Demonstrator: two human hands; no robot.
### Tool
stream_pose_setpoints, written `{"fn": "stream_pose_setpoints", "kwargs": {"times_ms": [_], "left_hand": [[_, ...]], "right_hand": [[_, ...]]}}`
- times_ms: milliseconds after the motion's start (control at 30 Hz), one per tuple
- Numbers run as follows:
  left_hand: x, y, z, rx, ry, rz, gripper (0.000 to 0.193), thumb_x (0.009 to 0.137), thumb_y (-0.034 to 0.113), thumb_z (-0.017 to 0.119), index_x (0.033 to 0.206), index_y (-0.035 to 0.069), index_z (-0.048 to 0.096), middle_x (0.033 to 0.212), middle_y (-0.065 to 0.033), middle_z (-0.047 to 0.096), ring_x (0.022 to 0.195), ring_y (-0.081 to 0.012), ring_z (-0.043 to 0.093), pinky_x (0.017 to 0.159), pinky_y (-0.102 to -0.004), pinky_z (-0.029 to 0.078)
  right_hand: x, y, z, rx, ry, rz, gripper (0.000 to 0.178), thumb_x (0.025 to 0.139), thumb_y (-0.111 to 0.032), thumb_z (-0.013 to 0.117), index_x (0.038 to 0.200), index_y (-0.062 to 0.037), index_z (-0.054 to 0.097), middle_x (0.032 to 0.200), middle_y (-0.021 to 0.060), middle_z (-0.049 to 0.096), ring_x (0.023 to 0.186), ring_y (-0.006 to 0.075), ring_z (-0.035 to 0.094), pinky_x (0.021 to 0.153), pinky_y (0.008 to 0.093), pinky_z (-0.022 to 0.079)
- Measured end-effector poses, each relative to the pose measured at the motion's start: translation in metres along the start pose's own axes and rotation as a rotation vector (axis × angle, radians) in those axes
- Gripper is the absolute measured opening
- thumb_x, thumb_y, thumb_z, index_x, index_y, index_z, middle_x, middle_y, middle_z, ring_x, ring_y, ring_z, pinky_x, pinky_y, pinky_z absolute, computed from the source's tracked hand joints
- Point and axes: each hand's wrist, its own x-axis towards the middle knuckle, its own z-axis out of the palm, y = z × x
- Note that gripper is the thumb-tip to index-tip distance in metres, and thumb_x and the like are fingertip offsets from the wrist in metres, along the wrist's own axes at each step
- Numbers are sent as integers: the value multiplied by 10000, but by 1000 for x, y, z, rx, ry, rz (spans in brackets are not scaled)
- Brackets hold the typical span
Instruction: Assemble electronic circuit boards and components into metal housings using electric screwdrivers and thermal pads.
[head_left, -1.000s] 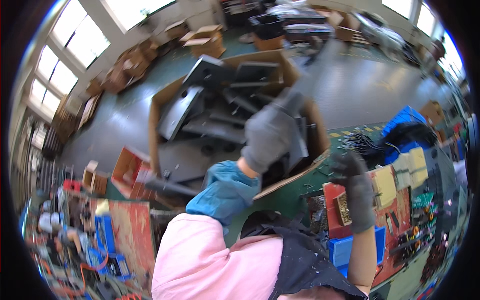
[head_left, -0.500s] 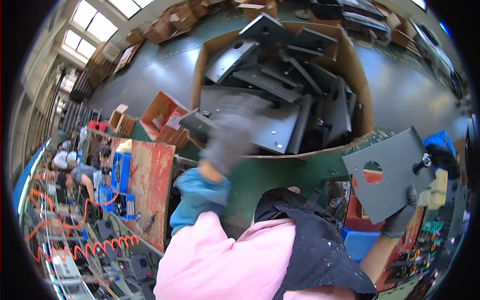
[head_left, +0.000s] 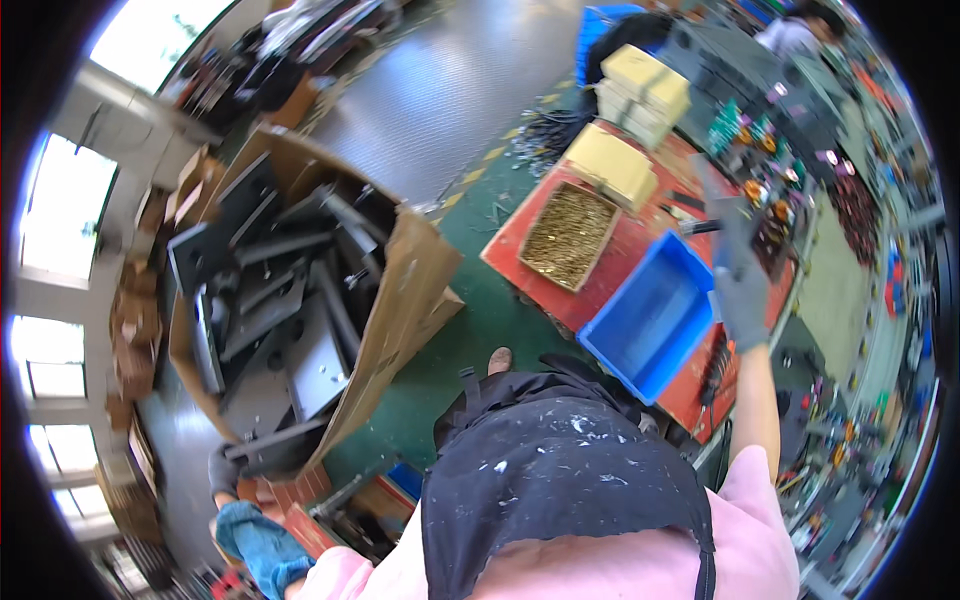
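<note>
My right hand (head_left: 742, 295), in a grey glove, is closed on a grey metal panel (head_left: 709, 185) turned nearly edge-on above the red workbench, beside the blue bin (head_left: 650, 318). A dark knob (head_left: 699, 228) sticks out from that panel's left side; motion blurs its outline. At the lower left, my gloved left hand (head_left: 222, 472) grips the end of a dark metal panel (head_left: 280, 446) at the near edge of the big cardboard box (head_left: 400, 290). Its fingertips are partly hidden. Several more dark metal panels (head_left: 268, 325) lie jumbled in the box.
On the red workbench (head_left: 520, 240) stand a tray of small brass-coloured parts (head_left: 570, 235) and stacked pale yellow blocks (head_left: 640, 90). Machines and loose parts crowd the far right, where another person (head_left: 800, 32) is visible. Cardboard boxes (head_left: 135, 320) line the left wall.
My view has swung right, toward the workbench. The right hand's panel has turned from face-on to nearly edge-on. My left hand, blurred over the box before, now grips a panel at its edge.
</note>
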Motion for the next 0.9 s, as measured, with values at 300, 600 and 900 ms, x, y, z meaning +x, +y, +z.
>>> {"fn": "stream_pose_setpoints", "kwargs": {"times_ms": [300,600,900], "left_hand": [[-87,300,-54,470,56,426,133,634,75,644,743,8,608,710,-190,608,687,-350,614,629,-410,467],[-19,269,-69,217,-295,223,283,735,12,616,1017,-4,639,889,-65,674,858,-148,613,810,-321,484],[-118,421,-110,-132,63,703,232,777,96,572,975,-23,564,853,-39,570,769,-129,525,704,-271,445]], "right_hand": [[-58,48,89,-685,-230,-235,743,676,-159,727,1360,-121,441,1310,91,513,1146,303,512,959,420,425],[-88,49,82,-479,-263,-124,636,754,-111,630,1351,-121,410,1357,105,440,1212,311,430,1023,432,348],[-116,20,58,-22,-109,-101,517,851,-220,614,1313,-36,473,1303,146,518,1190,314,494,1016,406,379]]}}
